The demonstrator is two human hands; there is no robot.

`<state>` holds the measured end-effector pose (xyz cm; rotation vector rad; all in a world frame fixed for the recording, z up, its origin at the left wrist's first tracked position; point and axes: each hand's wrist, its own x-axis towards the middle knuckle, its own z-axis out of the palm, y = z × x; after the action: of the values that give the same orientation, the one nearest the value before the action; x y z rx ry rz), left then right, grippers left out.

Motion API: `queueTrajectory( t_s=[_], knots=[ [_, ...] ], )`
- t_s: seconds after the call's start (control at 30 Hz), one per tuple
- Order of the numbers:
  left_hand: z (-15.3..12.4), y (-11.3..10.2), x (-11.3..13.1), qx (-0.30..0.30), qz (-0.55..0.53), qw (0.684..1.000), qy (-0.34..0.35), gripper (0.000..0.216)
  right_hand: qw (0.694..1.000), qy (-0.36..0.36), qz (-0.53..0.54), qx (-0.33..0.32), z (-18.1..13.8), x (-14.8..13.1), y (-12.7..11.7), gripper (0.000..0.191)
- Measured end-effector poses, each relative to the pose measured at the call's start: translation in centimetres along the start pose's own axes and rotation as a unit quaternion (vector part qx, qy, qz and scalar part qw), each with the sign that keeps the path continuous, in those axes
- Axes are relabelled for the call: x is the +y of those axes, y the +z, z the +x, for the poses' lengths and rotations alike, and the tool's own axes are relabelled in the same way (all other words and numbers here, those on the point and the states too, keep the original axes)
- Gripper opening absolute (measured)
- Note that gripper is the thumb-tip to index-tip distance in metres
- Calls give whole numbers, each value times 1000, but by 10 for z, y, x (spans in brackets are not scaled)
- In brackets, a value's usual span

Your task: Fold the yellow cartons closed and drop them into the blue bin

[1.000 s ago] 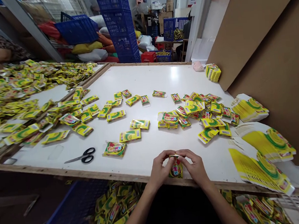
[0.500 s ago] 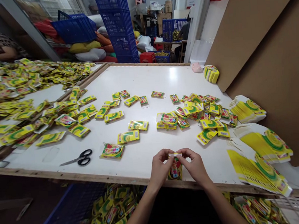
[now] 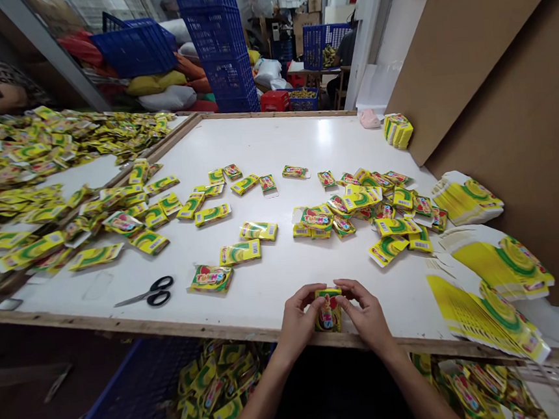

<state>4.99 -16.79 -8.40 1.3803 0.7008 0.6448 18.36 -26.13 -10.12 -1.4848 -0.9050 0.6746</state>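
Both hands closed on one small yellow carton [image 3: 328, 311] at the table's [image 3: 263, 139] near edge: left hand [image 3: 296, 322] pinches its left side, right hand [image 3: 367, 318] its right, fingertips on top. Scissors [image 3: 146, 293] lie toward the near-left corner; flat carton blanks [image 3: 489, 315] are stacked at the right edge; loose packets [image 3: 368, 211] at mid-table.
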Motion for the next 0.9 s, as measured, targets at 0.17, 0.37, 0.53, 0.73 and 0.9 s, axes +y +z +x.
queueTrajectory(
  t_s=[0.17,0.37,0.53,0.73,0.9],
  knots=[
    [2,0,3,-3,26,1000,14,14,999,-19,-23,-20,4,-8,-3,17],
    [-9,-10,6,35,53,997,36,18,992,-106,-49,-53,13,-20,4,11],
    [-27,-31,15,98,99,986,90,15,979,-153,-50,-128,21,-29,20,12],
    [-54,-88,44,226,214,944,106,16,961,-197,-193,4,103,-21,21,31],
    [-80,-131,57,221,290,931,24,22,924,-118,-361,34,169,-5,16,57]
  ],
)
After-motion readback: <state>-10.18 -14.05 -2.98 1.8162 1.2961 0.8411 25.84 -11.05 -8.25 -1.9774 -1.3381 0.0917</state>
